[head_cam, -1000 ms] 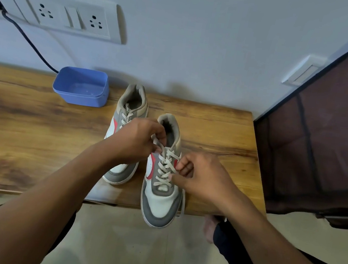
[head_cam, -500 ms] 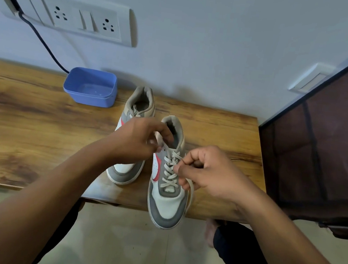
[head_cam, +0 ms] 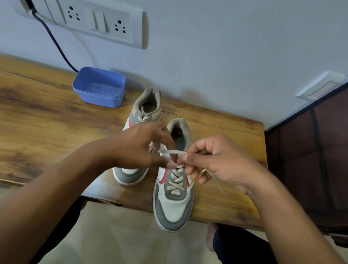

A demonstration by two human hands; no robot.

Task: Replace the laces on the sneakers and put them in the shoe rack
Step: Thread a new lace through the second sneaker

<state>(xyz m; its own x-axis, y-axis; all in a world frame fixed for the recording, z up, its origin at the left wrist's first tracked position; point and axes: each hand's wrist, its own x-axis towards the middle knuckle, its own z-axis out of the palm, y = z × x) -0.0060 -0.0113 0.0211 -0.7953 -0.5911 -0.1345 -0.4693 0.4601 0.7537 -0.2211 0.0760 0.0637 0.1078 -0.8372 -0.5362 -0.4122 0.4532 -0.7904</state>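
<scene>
the grip of both hands is closed on one thing: the left hand (head_cam: 142,147) and the right hand (head_cam: 215,161) each pinch the pale lace (head_cam: 171,152) between thumb and fingertips. a short run of it is stretched level between them, just above the throat of the nearer sneaker (head_cam: 171,206). holding it taut like that looks like the start of a knot (a slack end would not cross cleanly). i judge the threading of this shoe done, since the crossings below lie neat toward the toe. the sneaker stands on the wooden tabletop (head_cam: 28,114) with its toe overhanging the near edge, which keeps the eyelets within easy reach. the second sneaker (head_cam: 147,106) stands just beside it on the left, farther back, laced, partly hidden by the left hand. a blue tub (head_cam: 99,86) sits by the wall. the dark mesh-fronted cabinet (head_cam: 330,151) at right may be the shoe rack; neither shoe is in it yet.
</scene>
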